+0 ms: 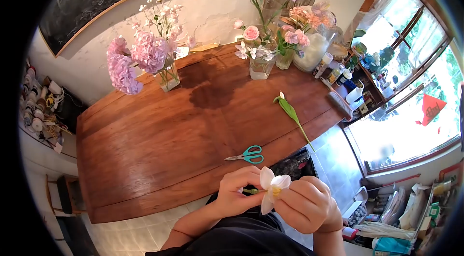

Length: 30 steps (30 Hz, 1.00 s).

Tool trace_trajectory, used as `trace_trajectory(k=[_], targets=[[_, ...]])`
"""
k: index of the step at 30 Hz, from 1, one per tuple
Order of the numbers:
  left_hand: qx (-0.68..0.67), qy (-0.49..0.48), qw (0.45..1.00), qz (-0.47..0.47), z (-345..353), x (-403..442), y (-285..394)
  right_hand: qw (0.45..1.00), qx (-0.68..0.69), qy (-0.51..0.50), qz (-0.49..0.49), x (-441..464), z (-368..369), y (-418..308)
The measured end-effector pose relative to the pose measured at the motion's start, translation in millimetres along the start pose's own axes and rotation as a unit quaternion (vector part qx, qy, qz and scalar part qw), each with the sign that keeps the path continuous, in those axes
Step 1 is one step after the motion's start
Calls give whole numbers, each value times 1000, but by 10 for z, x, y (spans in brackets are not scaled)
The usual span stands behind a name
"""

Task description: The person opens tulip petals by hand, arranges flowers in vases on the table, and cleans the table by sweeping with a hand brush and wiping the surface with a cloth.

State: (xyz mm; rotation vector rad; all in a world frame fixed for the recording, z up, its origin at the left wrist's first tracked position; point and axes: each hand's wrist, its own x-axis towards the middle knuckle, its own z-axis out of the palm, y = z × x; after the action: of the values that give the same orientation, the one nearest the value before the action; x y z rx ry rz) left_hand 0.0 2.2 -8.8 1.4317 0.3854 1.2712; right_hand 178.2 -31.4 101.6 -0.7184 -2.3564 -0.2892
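Note:
A white flower with spread petals and a yellowish centre is held in front of my body, past the table's near edge. My left hand is closed on its green stem, just left of the bloom. My right hand has its fingers curled together at the petals on the right side. Scissors with teal handles lie on the wooden table just beyond my hands. Farther right, a single stem with green leaves and a closed white bud rests across the table's edge.
Glass vases with pink and purple flowers stand at the back left, others at the back right. A brush and bottles are on the right. A black bag is below the near edge.

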Motion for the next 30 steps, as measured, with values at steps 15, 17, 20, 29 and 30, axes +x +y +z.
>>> trace_trajectory(k=[15, 17, 20, 29, 30], targets=[[-29, 44, 998, -25, 3, -17, 21, 999, 46, -5, 8, 60, 22, 7], [-26, 35, 999, -18, 1, -10, 27, 999, 34, -6, 11, 63, 10, -18], [-11, 19, 1000, -17, -14, 3, 64, 1000, 7, 1, 4, 75, -5, -49], [-34, 19, 999, 3, 1, 17, 80, 998, -54, 1, -28, 79, -23, -93], [-36, 20, 999, 3, -5, 9, 72, 997, -65, -3, -32, 89, -27, -103]])
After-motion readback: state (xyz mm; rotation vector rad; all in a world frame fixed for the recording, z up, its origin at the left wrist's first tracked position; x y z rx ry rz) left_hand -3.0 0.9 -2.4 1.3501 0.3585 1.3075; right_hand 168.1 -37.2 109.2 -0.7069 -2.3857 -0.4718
